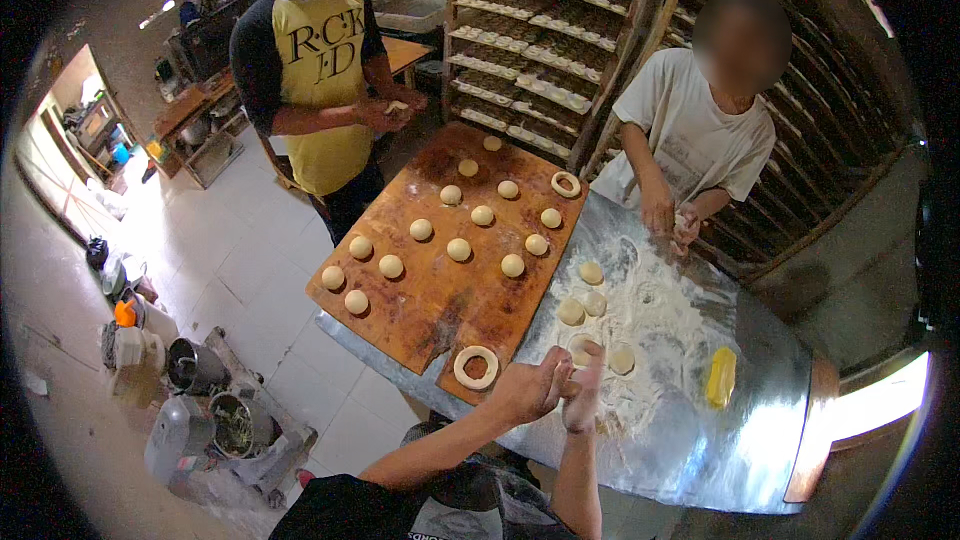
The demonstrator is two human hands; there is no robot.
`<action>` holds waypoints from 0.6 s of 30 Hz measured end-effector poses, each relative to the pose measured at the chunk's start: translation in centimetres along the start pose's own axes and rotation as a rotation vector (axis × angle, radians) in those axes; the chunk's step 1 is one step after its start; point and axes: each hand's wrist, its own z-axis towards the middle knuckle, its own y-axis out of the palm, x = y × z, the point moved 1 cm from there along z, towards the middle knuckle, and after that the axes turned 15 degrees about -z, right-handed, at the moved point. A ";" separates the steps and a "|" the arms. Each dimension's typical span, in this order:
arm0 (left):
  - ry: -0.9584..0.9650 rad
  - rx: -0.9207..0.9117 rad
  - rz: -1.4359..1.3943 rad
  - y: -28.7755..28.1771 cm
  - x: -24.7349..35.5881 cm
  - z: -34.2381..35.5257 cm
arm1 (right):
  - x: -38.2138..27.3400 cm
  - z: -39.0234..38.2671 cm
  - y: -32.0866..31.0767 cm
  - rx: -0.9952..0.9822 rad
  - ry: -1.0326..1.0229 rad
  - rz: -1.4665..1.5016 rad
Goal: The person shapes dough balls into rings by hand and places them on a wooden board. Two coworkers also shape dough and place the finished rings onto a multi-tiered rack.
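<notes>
My left hand (533,388) is closed, fingers curled in against my right hand (581,402), above the near edge of the metal table. My right hand looks floury and smeared by motion. Whatever lies between them is hidden. Just beyond, a flattened dough piece (622,358) rests on the flour, and another dough piece (582,347) is partly covered by my fingers. Farther back sit several dough rounds (572,312). To the left of my hands, a dough ring (476,367) lies on the corner of a brown wooden board (430,310).
Several dough balls (458,249) and a second ring (566,185) occupy the board. A yellow object (720,378) lies on the metal table (690,450) at right. Two people work opposite, a yellow shirt (325,90) and a white shirt (690,120). Racks (540,40) of dough stand behind.
</notes>
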 end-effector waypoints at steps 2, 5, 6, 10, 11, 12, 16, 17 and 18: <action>-0.035 -0.012 -0.001 -1.7 -1.1 0.7 | 0.2 0.1 1.2 -0.216 0.128 0.450; -0.058 0.057 -0.160 -3.9 -2.0 1.6 | 0.5 0.4 2.6 -0.185 0.301 0.977; -0.043 0.021 -0.123 -4.4 -2.0 1.9 | 0.6 0.4 3.1 -0.094 0.377 1.058; -0.161 -0.109 -0.111 -6.5 -1.7 3.5 | 0.9 1.1 4.9 -0.107 0.444 0.700; -0.235 -0.146 -0.138 -7.0 -1.8 4.1 | 1.1 1.4 4.9 -0.177 0.459 0.640; -0.274 -0.149 -0.114 -7.6 -1.9 4.5 | 1.1 1.6 5.2 -0.142 0.522 0.715; -0.396 -0.149 -0.102 -8.6 -2.9 5.6 | 1.1 3.6 5.6 -0.361 0.376 0.433; -0.387 -0.147 -0.133 -8.6 -3.3 6.1 | 0.9 4.4 6.7 -0.359 0.224 0.332; -0.382 -0.134 -0.178 -8.5 -3.8 6.6 | 0.8 5.2 7.5 -0.402 0.072 0.215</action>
